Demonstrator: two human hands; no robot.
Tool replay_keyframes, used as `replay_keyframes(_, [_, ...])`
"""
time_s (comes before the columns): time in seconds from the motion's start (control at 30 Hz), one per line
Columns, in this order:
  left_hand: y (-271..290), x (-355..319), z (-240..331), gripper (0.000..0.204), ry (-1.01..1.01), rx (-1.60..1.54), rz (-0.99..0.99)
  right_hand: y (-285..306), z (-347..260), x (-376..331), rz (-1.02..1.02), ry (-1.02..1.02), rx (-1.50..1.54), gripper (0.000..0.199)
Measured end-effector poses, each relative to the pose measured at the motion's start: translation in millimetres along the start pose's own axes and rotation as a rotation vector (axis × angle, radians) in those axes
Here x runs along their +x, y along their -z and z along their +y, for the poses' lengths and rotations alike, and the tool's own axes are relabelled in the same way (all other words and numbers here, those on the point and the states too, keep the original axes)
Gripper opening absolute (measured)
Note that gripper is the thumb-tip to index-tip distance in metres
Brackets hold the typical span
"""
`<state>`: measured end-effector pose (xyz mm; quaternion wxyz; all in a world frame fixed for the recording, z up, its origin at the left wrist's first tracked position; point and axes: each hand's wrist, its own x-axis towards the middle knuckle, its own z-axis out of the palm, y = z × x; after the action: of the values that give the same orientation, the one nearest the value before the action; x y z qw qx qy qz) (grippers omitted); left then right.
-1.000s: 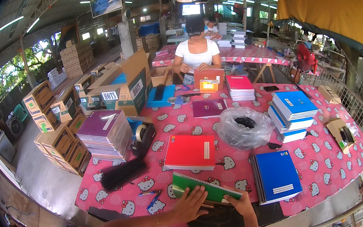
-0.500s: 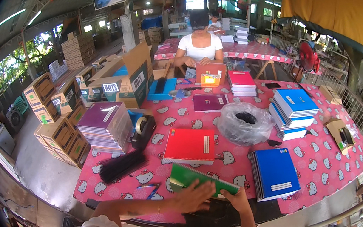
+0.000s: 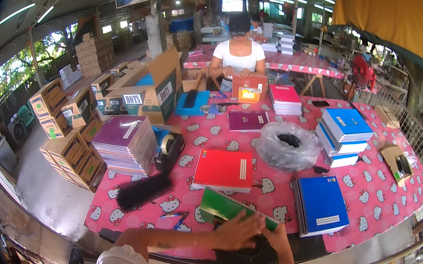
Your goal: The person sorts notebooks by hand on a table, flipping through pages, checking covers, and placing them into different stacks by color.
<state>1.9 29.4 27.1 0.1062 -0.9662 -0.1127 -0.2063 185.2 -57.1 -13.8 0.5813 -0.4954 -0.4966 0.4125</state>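
Right grip [image 3: 276, 237] pinches green notebook [image 3: 223, 204] by right end, we judge to steady it; left grip [image 3: 238, 231], blurred, reaches flat across it, clasping nothing. Notebook tilts at our edge of tabletop [image 3: 273, 200].

Your right hand [image 3: 277, 237] grips the green notebook [image 3: 225, 205] by its right end, your left hand [image 3: 239, 230], motion-blurred, flat against its lower edge! Just beyond, red notebooks [image 3: 224, 169] sit on the pink tabletop [image 3: 401, 204]; blue notebooks [image 3: 321, 207] stack up right, purple notebooks [image 3: 119, 143] left, a white-topped person [image 3: 239, 55] opposite you.
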Motion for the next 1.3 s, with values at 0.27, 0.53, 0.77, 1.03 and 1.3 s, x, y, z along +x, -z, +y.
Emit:
replay_keyframes(0.27, [-3,6,5,0.08,0.005,-0.169,0.091,-5,-9,-4,0.027,-0.017,0.064,0.017])
replay_keyframes(0.53, [-12,0,29,0.082,0.087,-0.269,0.06,-4,7,-5,0.083,0.023,-0.034,0.018])
replay_keyframes(0.77, [-11,-3,40,0.079,0.091,-0.277,0.096,-7,7,-10,0.075,-0.072,0.026,0.018])
replay_keyframes(1.03, [9,-25,56,0.077,0.117,-0.282,0.107,-22,-4,-19,0.171,0.017,-0.065,0.025])
replay_keyframes(1.3, [-35,-116,9,0.059,0.909,-1.24,-0.115,-92,-1,-86,0.033,0.481,-0.506,0.041])
